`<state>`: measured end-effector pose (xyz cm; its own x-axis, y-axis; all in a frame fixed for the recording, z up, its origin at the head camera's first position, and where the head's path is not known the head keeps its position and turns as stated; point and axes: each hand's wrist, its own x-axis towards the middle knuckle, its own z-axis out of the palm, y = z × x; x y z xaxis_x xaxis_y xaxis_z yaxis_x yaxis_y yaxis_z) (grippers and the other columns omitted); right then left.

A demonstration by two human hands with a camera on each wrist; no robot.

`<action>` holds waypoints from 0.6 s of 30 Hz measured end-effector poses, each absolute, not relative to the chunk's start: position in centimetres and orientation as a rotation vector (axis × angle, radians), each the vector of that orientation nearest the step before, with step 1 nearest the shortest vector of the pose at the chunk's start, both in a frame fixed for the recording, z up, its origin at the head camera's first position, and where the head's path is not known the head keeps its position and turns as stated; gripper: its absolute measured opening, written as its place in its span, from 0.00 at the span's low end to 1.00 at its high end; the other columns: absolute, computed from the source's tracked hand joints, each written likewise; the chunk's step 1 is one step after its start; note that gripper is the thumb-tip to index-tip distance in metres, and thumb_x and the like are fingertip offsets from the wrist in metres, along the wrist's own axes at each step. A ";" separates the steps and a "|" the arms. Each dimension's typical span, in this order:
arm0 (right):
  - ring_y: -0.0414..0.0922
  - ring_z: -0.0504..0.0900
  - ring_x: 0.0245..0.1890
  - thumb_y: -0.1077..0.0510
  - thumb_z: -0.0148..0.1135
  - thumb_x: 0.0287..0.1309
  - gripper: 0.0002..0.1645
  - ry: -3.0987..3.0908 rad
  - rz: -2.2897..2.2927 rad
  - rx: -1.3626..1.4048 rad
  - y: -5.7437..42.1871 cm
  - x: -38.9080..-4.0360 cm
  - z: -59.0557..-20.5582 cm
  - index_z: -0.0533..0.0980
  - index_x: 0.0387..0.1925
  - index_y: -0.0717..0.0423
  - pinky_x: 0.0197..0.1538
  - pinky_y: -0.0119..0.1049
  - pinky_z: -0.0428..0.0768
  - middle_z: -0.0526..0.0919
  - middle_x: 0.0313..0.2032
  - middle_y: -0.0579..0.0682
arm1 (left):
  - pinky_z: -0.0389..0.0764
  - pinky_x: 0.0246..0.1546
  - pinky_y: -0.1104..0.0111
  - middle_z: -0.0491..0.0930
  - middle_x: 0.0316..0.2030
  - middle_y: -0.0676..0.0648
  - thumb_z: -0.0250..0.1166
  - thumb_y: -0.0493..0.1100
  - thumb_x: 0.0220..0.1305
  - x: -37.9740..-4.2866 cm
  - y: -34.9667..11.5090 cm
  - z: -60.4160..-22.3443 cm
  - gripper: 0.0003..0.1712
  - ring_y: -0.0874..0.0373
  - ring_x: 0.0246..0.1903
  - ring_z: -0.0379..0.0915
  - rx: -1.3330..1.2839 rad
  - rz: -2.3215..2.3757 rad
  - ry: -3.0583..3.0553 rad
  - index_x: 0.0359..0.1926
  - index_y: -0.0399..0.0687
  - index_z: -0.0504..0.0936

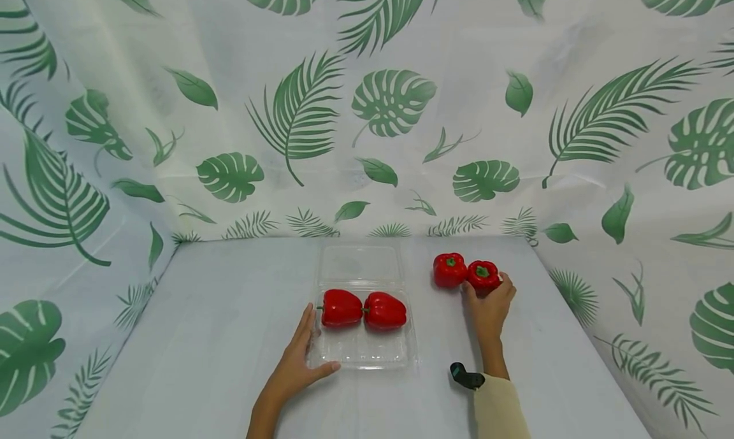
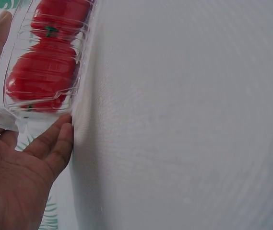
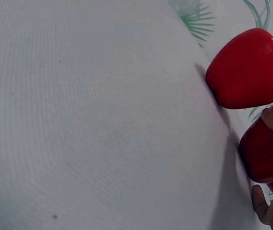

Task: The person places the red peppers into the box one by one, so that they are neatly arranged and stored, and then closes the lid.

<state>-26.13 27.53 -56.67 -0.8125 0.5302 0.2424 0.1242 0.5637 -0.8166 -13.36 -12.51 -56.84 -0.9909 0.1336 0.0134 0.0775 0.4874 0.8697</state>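
Note:
A clear plastic clamshell box (image 1: 364, 356) lies with its lid (image 1: 361, 262) folded back. Two red bell peppers sit on their sides in its base, a left one (image 1: 342, 309) and a right one (image 1: 385, 311). My left hand (image 1: 295, 369) rests against the box's left side with fingers extended, its thumb at the front edge. Farther right, my right hand (image 1: 489, 306) grips an upright red bell pepper (image 1: 483, 274) between thumb and fingers. Beside that one stands another upright red bell pepper (image 1: 450, 270), also in the right wrist view (image 3: 249, 69).
A white cloth covers the table (image 1: 229, 311). Leaf-printed sheets (image 1: 395, 190) rise along its back and both sides. A small black device (image 1: 467, 376) is at my right wrist, by the beige sleeve (image 1: 500, 407).

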 end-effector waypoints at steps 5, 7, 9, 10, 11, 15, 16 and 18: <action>0.57 0.57 0.70 0.51 0.70 0.55 0.57 -2.375 1.130 -0.592 27.8 -25.9 -56.5 0.46 0.76 0.52 0.66 0.61 0.71 0.57 0.65 0.65 | 0.65 0.67 0.51 0.37 0.78 0.59 0.77 0.59 0.46 -13.3 -12.5 -56.7 0.67 0.46 0.72 0.58 0.190 1.553 2.661 0.78 0.57 0.43; 0.57 0.56 0.69 0.51 0.70 0.55 0.56 -2.385 1.136 -0.599 27.9 -25.7 -56.5 0.47 0.76 0.53 0.64 0.62 0.73 0.56 0.64 0.66 | 0.65 0.67 0.51 0.37 0.78 0.59 0.77 0.59 0.46 -13.3 -12.5 -56.6 0.67 0.46 0.72 0.59 0.188 1.555 2.656 0.78 0.57 0.43; 0.57 0.55 0.69 0.51 0.70 0.54 0.55 -2.385 1.150 -0.601 28.0 -25.6 -56.5 0.49 0.75 0.53 0.63 0.62 0.73 0.56 0.64 0.66 | 0.65 0.67 0.51 0.37 0.78 0.58 0.77 0.59 0.46 -13.3 -12.5 -56.6 0.67 0.46 0.72 0.59 0.185 1.548 2.659 0.78 0.57 0.43; 0.57 0.54 0.69 0.51 0.70 0.54 0.54 -2.382 1.155 -0.600 28.0 -25.5 -56.5 0.49 0.74 0.53 0.63 0.63 0.73 0.55 0.65 0.65 | 0.66 0.67 0.51 0.37 0.78 0.58 0.77 0.60 0.46 -13.2 -12.5 -56.6 0.67 0.46 0.71 0.59 0.184 1.547 2.659 0.78 0.57 0.43; 0.57 0.54 0.70 0.52 0.70 0.54 0.54 -2.375 1.159 -0.596 28.0 -25.5 -56.6 0.49 0.74 0.54 0.63 0.63 0.72 0.55 0.65 0.65 | 0.66 0.67 0.50 0.38 0.78 0.58 0.77 0.60 0.46 -13.3 -12.5 -56.6 0.67 0.45 0.71 0.59 0.184 1.545 2.660 0.78 0.58 0.43; 0.56 0.53 0.73 0.55 0.71 0.53 0.54 -2.324 1.209 -0.553 28.2 -25.2 -57.0 0.48 0.73 0.55 0.66 0.63 0.69 0.55 0.69 0.63 | 0.66 0.66 0.51 0.38 0.78 0.58 0.77 0.60 0.46 -13.3 -12.5 -56.6 0.67 0.46 0.71 0.60 0.175 1.545 2.655 0.78 0.59 0.43; 0.56 0.53 0.73 0.55 0.71 0.53 0.55 -2.308 1.223 -0.540 28.2 -25.2 -57.1 0.48 0.73 0.56 0.67 0.63 0.68 0.56 0.70 0.63 | 0.66 0.66 0.51 0.38 0.78 0.58 0.77 0.60 0.46 -13.3 -12.5 -56.6 0.67 0.46 0.71 0.60 0.177 1.547 2.653 0.78 0.59 0.43; 0.56 0.54 0.74 0.56 0.72 0.53 0.55 -2.272 1.271 -0.524 28.3 -25.0 -57.2 0.47 0.72 0.56 0.68 0.62 0.67 0.57 0.70 0.62 | 0.66 0.67 0.51 0.38 0.78 0.59 0.77 0.60 0.46 -13.3 -12.4 -56.6 0.67 0.46 0.72 0.58 0.178 1.550 2.649 0.78 0.58 0.43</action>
